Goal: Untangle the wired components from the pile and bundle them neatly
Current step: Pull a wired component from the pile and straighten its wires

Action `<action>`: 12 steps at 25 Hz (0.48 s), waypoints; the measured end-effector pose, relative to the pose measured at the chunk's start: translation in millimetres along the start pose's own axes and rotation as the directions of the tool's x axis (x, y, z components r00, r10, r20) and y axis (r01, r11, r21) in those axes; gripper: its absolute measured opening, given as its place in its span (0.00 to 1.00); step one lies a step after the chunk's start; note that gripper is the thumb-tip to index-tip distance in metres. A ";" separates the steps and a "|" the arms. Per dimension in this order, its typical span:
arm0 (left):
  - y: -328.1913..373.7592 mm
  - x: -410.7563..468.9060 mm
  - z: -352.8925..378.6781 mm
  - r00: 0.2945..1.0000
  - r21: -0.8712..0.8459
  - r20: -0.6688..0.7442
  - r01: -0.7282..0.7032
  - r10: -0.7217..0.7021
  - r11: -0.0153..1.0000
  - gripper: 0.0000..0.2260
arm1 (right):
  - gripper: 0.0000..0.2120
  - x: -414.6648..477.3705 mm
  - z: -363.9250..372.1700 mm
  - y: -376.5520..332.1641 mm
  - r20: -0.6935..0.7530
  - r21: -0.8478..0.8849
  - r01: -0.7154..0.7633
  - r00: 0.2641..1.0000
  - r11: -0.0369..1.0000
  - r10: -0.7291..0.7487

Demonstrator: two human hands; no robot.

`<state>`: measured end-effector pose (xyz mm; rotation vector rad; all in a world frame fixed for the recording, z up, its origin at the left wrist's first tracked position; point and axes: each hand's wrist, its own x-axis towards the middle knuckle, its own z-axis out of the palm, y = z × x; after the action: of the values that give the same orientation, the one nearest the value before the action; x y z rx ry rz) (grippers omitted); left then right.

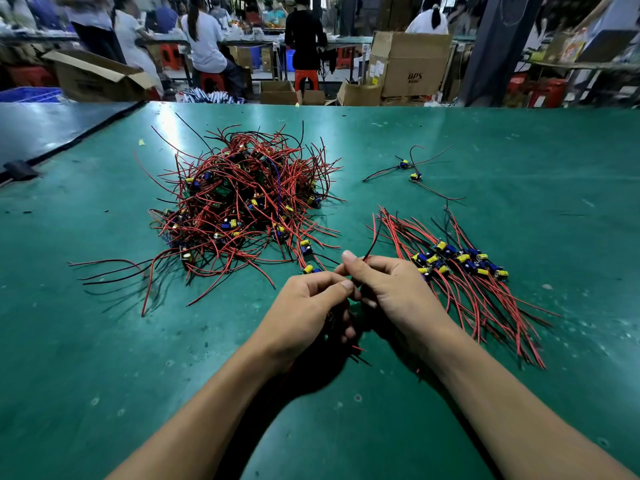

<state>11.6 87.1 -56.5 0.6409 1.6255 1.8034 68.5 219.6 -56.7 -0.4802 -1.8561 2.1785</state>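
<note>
Red-and-black leads (373, 242) are pinched in both your hands, left hand (304, 306) and right hand (391, 292) with fingers curled round them, over the green counter (104, 341) just before the tangled pile (242, 202). You seem mid-untangle; next, draw them free toward the sorted bundle (467, 271) (at your right). Pile strands nearby may snag.

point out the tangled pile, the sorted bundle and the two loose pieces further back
tangled pile (242, 202): head view, middle of the heap
sorted bundle (450, 252): head view, on its row of blue and yellow parts
loose pair (404, 164): head view, on the farther piece's body
</note>
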 end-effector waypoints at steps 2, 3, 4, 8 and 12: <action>0.9 0.0 -1.3 0.999 0.006 0.034 0.000 0.000 1.000 0.10 | 0.18 3.4 -0.8 -1.6 -0.060 -0.026 0.011 0.998 1.000 -0.012; 1.0 -0.3 -1.7 0.999 0.017 0.052 -0.001 0.000 1.000 0.10 | 0.18 5.1 -2.1 -3.1 -0.098 -0.030 0.021 0.995 0.999 -0.024; 1.1 -0.7 -2.3 0.998 0.031 0.065 -0.003 0.001 1.000 0.10 | 0.18 6.6 -4.4 -5.0 -0.139 -0.023 0.035 0.990 0.999 -0.038; 1.3 -1.8 -3.2 0.996 0.081 0.090 -0.011 0.004 0.997 0.09 | 0.15 11.8 -15.6 -13.4 -0.269 0.133 0.065 0.963 0.989 -0.027; 3.2 -1.1 -3.3 0.994 0.120 0.108 -0.037 0.024 0.992 0.09 | 0.19 15.1 -17.6 -21.5 -0.194 0.510 -0.048 0.966 0.859 0.169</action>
<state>9.7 83.9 -53.7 0.8066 1.6710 1.6713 60.9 245.0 -39.4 -0.7007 -1.0991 2.4343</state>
